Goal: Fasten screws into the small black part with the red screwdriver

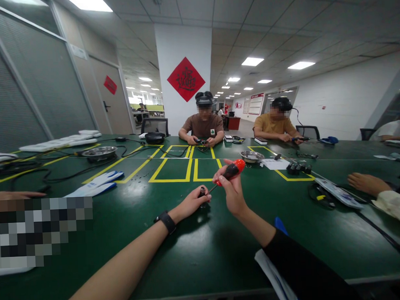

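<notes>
My right hand [235, 193] is wrapped round the black and red handle of a screwdriver [235, 167]. Its thin shaft slants down and left toward my left hand [191, 203]. The fingers of that hand close round a small dark cylindrical part [202, 192], which stands roughly upright just above or on the green table [191, 256]. The screwdriver's tip is near this part and my left fingertips; whether it touches the part I cannot tell. A dark band is on my left wrist.
White-and-blue gloves [97, 183] lie to the left, near a metal bowl [100, 153] and black cables. Another metal bowl [252, 156], a paper sheet [275, 163] and black blocks [299, 168] lie at right. Two people sit opposite; a co-worker's hand [369, 184] rests at right.
</notes>
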`<control>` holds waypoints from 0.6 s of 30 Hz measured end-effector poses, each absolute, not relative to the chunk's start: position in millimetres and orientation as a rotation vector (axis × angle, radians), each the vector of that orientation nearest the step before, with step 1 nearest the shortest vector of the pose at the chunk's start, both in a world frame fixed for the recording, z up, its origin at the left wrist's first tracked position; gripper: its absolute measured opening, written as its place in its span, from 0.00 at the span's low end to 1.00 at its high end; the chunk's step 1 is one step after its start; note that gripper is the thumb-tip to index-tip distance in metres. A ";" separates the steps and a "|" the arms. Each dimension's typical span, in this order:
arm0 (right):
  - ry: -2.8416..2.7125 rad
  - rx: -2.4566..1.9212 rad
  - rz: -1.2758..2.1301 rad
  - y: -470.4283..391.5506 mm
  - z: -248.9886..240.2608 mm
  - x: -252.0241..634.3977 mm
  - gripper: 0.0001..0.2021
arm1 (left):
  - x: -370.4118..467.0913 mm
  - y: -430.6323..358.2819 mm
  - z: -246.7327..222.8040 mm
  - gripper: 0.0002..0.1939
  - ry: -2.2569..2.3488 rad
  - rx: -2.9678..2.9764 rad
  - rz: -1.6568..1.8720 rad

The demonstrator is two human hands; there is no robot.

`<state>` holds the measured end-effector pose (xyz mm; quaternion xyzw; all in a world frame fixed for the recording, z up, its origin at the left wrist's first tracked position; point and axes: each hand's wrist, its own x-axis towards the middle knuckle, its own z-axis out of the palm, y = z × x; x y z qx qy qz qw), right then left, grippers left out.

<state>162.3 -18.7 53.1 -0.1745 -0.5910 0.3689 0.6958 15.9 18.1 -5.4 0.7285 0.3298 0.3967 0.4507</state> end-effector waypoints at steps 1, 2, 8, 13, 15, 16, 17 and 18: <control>-1.327 -0.375 0.829 -18.4 53.0 162.5 0.19 | 15.6 18.6 -5.9 0.08 0.805 1.797 0.981; -1.333 -0.370 0.829 -18.5 53.3 162.5 0.19 | 15.3 18.8 -6.2 0.08 0.795 1.792 0.978; -1.333 -0.380 0.823 -26.3 61.3 159.6 0.12 | 14.9 16.9 -3.5 0.09 0.821 1.781 0.973; -1.336 -0.395 0.824 -27.4 61.3 158.8 0.11 | 15.0 18.6 -5.8 0.08 0.814 1.776 0.988; -1.335 -0.387 0.828 -25.5 59.3 159.5 0.13 | 14.7 19.9 -7.7 0.07 0.792 1.759 0.995; -1.340 -0.374 0.834 -24.8 58.5 160.2 0.13 | 14.5 20.3 -8.2 0.07 0.785 1.757 0.996; -1.348 -0.356 0.842 -24.3 58.0 161.2 0.15 | 14.2 20.4 -8.3 0.07 0.779 1.756 0.996; -1.359 -0.332 0.852 -24.1 57.7 162.4 0.16 | 13.9 20.4 -8.2 0.07 0.775 1.758 0.994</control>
